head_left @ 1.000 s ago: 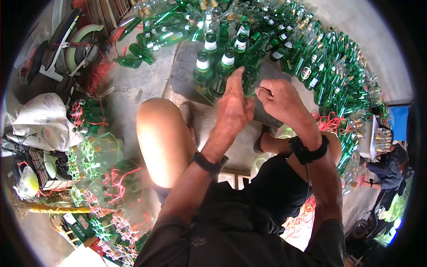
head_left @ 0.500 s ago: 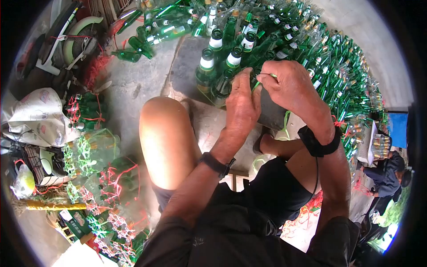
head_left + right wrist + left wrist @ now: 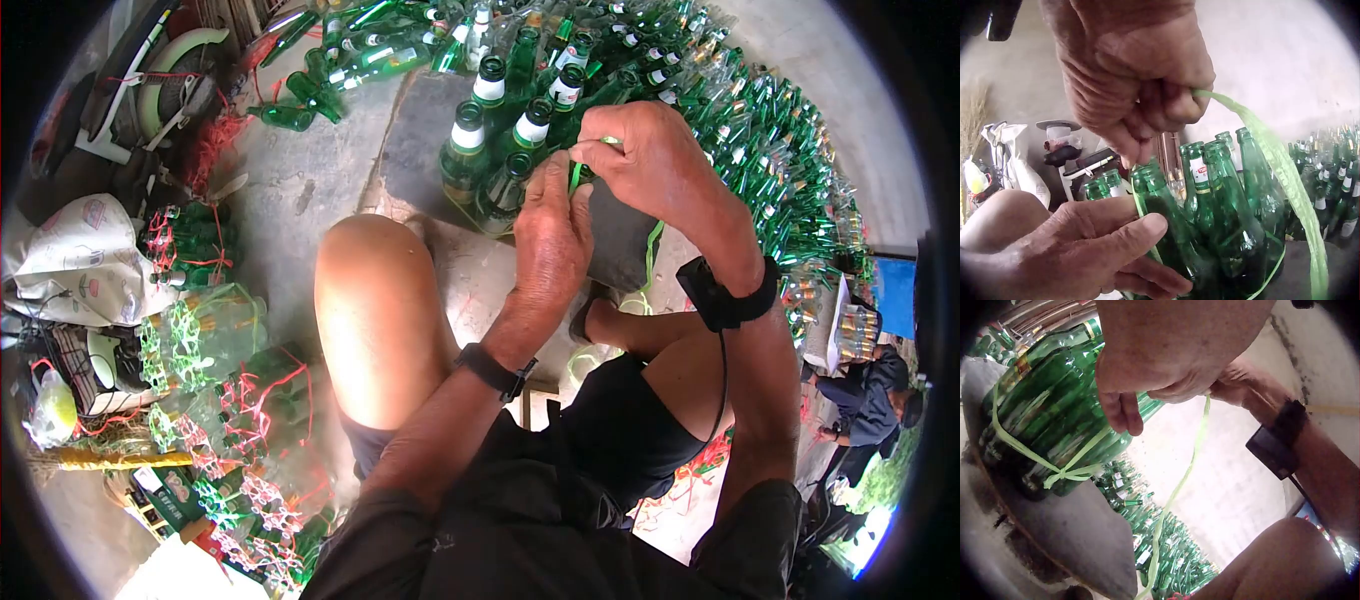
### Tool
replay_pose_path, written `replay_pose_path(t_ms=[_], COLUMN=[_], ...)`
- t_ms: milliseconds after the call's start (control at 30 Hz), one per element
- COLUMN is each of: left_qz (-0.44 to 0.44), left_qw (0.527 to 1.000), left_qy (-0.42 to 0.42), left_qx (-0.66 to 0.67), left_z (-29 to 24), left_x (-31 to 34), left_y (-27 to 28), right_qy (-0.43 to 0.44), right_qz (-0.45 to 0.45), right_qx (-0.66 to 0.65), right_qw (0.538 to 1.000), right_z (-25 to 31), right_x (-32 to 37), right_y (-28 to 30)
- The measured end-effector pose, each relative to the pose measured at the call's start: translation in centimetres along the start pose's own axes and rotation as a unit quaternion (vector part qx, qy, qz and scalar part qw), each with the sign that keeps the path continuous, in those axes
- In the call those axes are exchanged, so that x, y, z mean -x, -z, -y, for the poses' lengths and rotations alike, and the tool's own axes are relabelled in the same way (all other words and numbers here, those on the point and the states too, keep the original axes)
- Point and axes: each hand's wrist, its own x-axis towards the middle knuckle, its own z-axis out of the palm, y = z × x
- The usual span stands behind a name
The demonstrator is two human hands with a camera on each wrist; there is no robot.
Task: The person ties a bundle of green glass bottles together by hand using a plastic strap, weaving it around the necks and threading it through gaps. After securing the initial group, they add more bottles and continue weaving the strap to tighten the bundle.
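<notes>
A tied cluster of green glass bottles (image 3: 464, 150) stands upright, with a light green plastic strap round it, knotted low at one side in the left wrist view. My right hand (image 3: 650, 160) pinches the strap (image 3: 1288, 172) just above a bottle mouth. One length of the strap hangs from its curled fingers. My left hand (image 3: 1091, 240) lies with fairly straight fingers and thumb against the neck of the nearest bottle (image 3: 1175, 219), where a strand of strap runs down. In the left wrist view, the left hand (image 3: 1179, 350) partly hides the bottle tops.
The cluster rests on a dark slab (image 3: 625, 245). Beyond it lies a large heap of bottles (image 3: 770, 150). Strapped bottle bundles (image 3: 215, 330) and a white sack (image 3: 85, 255) stand at the left. Another person (image 3: 865, 395) is at the far right.
My right hand has moved up and right, drawing the strap taut at the bottle mouth. My left hand has shifted slightly right and down, its raised finger now lowered beside the bottle neck.
</notes>
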Motion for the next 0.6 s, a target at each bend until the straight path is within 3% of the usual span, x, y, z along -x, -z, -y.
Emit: replay_pose_path(t_ms=[300,367,500,600], left_qz=[-0.020,-0.014,-0.010,-0.059], left_qw=[0.999,1.000,1.000,0.994], left_qy=[-0.031,-0.022,-0.024,-0.085], left_qx=[0.000,0.005,0.000,-0.026], left_z=[0.2,0.2,0.5,1.0], left_x=[0.1,0.1,0.0,0.0], left_y=[-0.1,0.0,-0.2,-0.6], right_qy=[0.019,-0.044,-0.045,-0.055], right_qz=[-0.011,0.003,-0.035,-0.037], right_qx=[-0.073,-0.085,-0.098,-0.082], right_qw=[0.997,0.995,0.994,0.994], right_z=[-2.9,-3.2,-3.2,-3.8], right_x=[-1.0,-0.6,0.4,1.4], right_y=[-1.0,-1.2,-1.7,-2.0])
